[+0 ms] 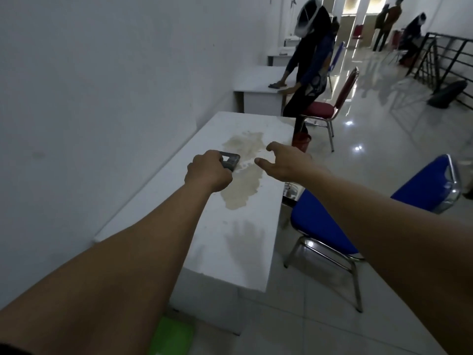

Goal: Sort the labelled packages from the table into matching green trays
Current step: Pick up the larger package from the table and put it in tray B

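Both hands were out over the white table [230, 226], and I had them well forward. My left hand [208, 172] was closed around a small dark grey item [230, 161], gripping it from the near side with the far end poking out past the knuckles; I took it for one of the packages, though I could not read any label on it in that dim light. My right hand [284, 162] was open and held nothing, thumb and fingers spread in a loose curve just above the tabletop, a little apart from the left and over the pale brown stain [243, 180] that ran down the middle of the surface.

No other packages showed on the table that I could see. The only green I could find was a bright patch [171, 336] low at the frame's bottom edge, on the floor by the table's near corner; I judged that to be a tray, but most of it was hidden by my left forearm.

To do the step well, I reckoned I should lift the item clear with a firm hold, turn its face toward the camera so the label could be read, and only then carry it down to the tray, keeping the right hand free to steady it.
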